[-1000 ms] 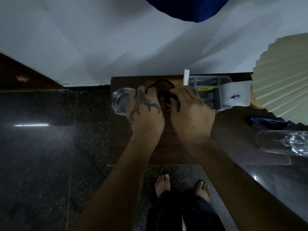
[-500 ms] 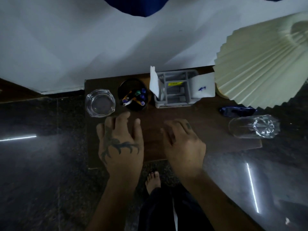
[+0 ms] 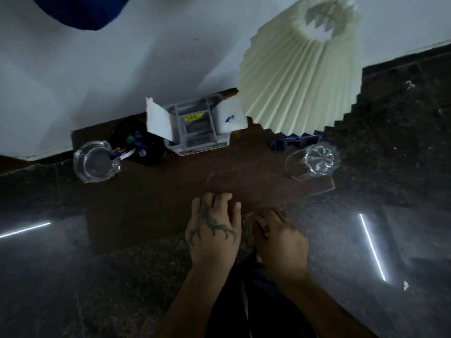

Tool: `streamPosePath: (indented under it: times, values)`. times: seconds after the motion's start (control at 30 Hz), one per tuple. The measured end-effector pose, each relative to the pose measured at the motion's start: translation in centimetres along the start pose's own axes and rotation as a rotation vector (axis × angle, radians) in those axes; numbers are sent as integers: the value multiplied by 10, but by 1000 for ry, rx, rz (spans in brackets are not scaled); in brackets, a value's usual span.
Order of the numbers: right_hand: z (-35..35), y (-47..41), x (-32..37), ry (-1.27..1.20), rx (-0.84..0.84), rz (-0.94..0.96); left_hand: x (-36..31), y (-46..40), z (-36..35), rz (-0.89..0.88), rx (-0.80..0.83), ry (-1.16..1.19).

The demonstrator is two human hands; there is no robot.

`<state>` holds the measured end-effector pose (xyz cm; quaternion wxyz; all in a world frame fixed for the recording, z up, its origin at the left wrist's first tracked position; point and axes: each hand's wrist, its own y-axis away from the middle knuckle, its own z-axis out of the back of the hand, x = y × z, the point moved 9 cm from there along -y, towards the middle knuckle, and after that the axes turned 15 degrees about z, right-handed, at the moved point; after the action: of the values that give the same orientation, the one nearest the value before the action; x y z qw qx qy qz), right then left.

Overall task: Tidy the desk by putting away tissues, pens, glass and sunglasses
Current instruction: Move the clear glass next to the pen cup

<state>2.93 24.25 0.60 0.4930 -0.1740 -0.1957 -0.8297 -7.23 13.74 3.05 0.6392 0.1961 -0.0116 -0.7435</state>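
Note:
A black pen cup (image 3: 144, 145) with several coloured pens stands at the back left of the dark wooden desk (image 3: 170, 191). A clear drinking glass (image 3: 312, 161) lies on its side at the desk's right end. Blue sunglasses (image 3: 295, 143) lie just behind it, partly under the lampshade. White tissues (image 3: 158, 121) stick up from a grey organiser (image 3: 195, 128). My left hand (image 3: 213, 230), tattooed, rests at the desk's near edge, fingers loosely curled, holding nothing. My right hand (image 3: 280, 240) hangs just off that edge, also holding nothing.
A glass ashtray (image 3: 95, 162) sits left of the pen cup. A pleated cream lampshade (image 3: 302, 69) overhangs the back right corner. A white wall runs behind the desk. Dark polished stone floor surrounds it; my legs are below.
Both hands let go of the pen cup and drew back from the rear of the desk to its near edge. The view swung right, revealing the lampshade, glass and sunglasses.

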Motion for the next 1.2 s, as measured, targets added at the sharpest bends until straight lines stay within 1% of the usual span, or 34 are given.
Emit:
streamPosePath:
  times: [0.1, 0.27, 0.33, 0.4, 0.5, 0.57, 0.6, 0.67, 0.73, 0.8, 0.87, 0.97, 1.1, 1.2]
  values:
    - [7, -2, -24, 3, -18, -35, -23, -4, -19, -34, 17, -11]
    - [22, -8, -55, -63, -74, -78, -61, -11, -40, -104, 38, -3]
    - [25, -9, -69, -102, -90, -102, -72, -15, -53, -109, 103, 6]
    - [27, -10, -83, -166, -119, -137, -80, -20, -68, -84, 202, 62]
    - [34, -11, -113, -276, -188, -247, -90, -30, -86, 12, 347, 205]
    - [38, -11, -138, -403, -251, -404, -93, -33, -96, 142, 473, 370]
    - [38, -11, -152, -516, -286, -511, -94, -33, -101, 229, 545, 472]
    - [30, -13, -172, -850, -366, -730, -97, -32, -113, 394, 651, 615]
    - [26, -24, -178, -1136, -414, -857, -100, -32, -120, 531, 704, 711]
    - [26, -39, -180, -1250, -382, -893, -103, -33, -126, 638, 746, 784]
    - [22, -51, -178, -1312, -290, -904, -106, -34, -131, 688, 798, 806]
    - [17, -61, -175, -1352, -191, -917, -107, -35, -136, 727, 838, 800]
    - [12, -65, -171, -1355, -127, -893, -109, -34, -139, 736, 877, 764]
    - [10, -64, -170, -1352, -102, -878, -111, -31, -143, 751, 929, 787]
